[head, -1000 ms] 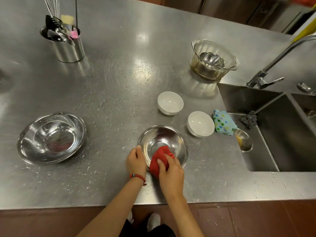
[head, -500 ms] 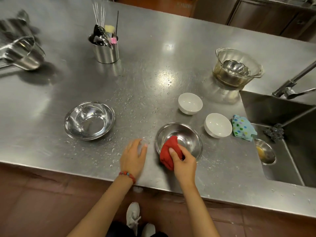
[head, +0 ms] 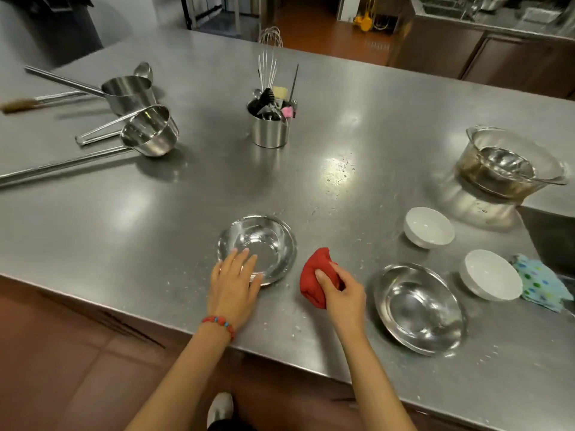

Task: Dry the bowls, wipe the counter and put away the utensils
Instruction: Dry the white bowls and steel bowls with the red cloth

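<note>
Red cloth (head: 317,276) left the right bowl (head: 420,309); left hand (head: 231,286) reached another bowl (head: 258,247).

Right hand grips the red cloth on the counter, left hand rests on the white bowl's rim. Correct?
Not quite. In the head view the left hand rests on the rim of a steel bowl, not a white one. The right hand does grip the red cloth on the counter.

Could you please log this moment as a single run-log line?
left hand: on left steel bowl rim | right hand: grips red cloth on counter | right steel bowl: untouched
</note>
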